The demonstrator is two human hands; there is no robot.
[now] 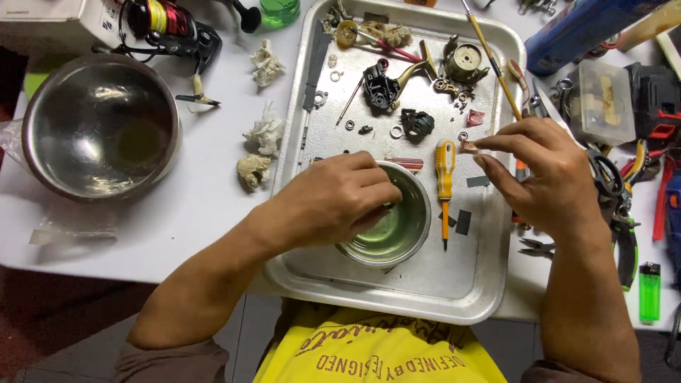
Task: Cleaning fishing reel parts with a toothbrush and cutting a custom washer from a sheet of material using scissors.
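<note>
Small bowl (394, 225) soak, tray (454, 284) catching bits
Your left hand (333, 202) dips curled fingers in; right hand (546, 174) pinches a tiny part (468, 147).

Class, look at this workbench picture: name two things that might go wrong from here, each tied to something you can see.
1. The right hand pinches a tiny part in its fingertips above the metal tray; if dropped, it may get lost among the loose rings and screws.
2. The left hand reaches into the small bowl of greenish liquid; a nudge might tip it and spill over the tray and the orange screwdriver beside it.
</note>
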